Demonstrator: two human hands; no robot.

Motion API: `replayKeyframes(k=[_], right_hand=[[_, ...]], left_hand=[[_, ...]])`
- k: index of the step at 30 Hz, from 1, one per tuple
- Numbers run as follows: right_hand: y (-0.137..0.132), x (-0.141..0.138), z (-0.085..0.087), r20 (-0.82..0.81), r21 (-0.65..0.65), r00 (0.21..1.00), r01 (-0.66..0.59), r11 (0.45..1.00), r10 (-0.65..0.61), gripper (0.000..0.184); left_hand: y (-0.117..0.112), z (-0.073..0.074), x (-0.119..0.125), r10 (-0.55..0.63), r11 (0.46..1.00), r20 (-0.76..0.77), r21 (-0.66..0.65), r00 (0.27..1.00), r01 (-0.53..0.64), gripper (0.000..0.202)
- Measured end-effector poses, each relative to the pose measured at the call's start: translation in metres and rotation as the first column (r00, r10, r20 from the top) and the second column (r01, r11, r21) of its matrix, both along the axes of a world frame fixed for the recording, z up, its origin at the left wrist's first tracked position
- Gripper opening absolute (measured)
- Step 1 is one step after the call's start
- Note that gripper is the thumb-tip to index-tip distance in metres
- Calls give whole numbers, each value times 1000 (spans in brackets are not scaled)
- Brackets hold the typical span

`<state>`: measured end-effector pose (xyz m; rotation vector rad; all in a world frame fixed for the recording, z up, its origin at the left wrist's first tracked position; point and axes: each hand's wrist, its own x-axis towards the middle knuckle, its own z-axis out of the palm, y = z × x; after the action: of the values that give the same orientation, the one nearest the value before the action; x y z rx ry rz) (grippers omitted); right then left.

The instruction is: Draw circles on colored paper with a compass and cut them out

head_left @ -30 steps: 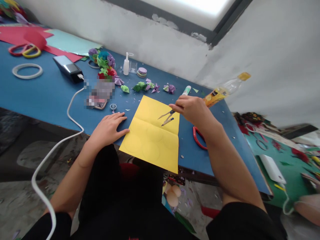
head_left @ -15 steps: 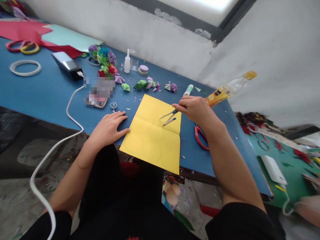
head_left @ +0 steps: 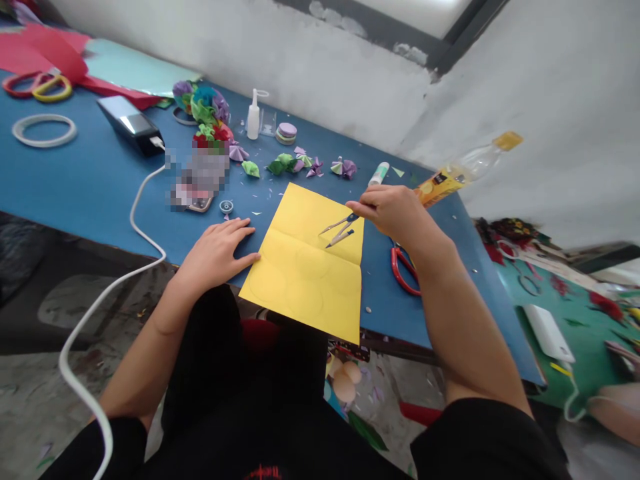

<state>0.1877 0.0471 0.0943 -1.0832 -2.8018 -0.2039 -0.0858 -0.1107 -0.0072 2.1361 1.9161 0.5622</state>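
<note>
A creased sheet of yellow paper (head_left: 305, 267) lies on the blue table, its near edge overhanging the front. Faint circles show on its lower half. My right hand (head_left: 390, 210) pinches the top of a drawing compass (head_left: 343, 228), whose spread legs point down and left over the upper part of the sheet. Whether the tips touch the paper I cannot tell. My left hand (head_left: 217, 253) rests flat with fingers spread at the table's front edge, its thumb on the left edge of the sheet. Red-handled scissors (head_left: 404, 272) lie partly hidden beneath my right forearm.
Behind the paper lie folded paper flowers (head_left: 283, 163), a glue stick (head_left: 379, 173) and a drink bottle (head_left: 450, 177). A phone (head_left: 203, 180), a power bank (head_left: 131, 125) with a white cable (head_left: 135, 270) and a tape ring (head_left: 44, 131) are on the left. A green table (head_left: 565, 300) adjoins at right.
The view has shifted slightly. My right hand still holds the compass over almost the same spot, and my left hand stays at the sheet's edge.
</note>
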Motion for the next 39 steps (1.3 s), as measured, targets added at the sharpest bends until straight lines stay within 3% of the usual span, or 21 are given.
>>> replayKeyframes(k=[9, 23, 30, 39], right_hand=[[0, 1, 3, -20, -48, 1000, -18, 999, 17, 45], [-35, -10, -2, 139, 196, 988, 44, 980, -72, 41], [-33, -7, 0, 238, 229, 971, -34, 973, -22, 45], [-26, -10, 0, 207, 230, 978, -37, 973, -12, 44]], left_hand=[[-1, 1, 1, 0, 1000, -31, -1, 1000, 0, 55], [-1, 1, 0, 6, 1000, -35, 5, 999, -5, 55], [-1, 0, 0, 8, 1000, -41, 3, 999, -8, 55], [-1, 1, 0, 3, 1000, -43, 0, 999, -3, 56]])
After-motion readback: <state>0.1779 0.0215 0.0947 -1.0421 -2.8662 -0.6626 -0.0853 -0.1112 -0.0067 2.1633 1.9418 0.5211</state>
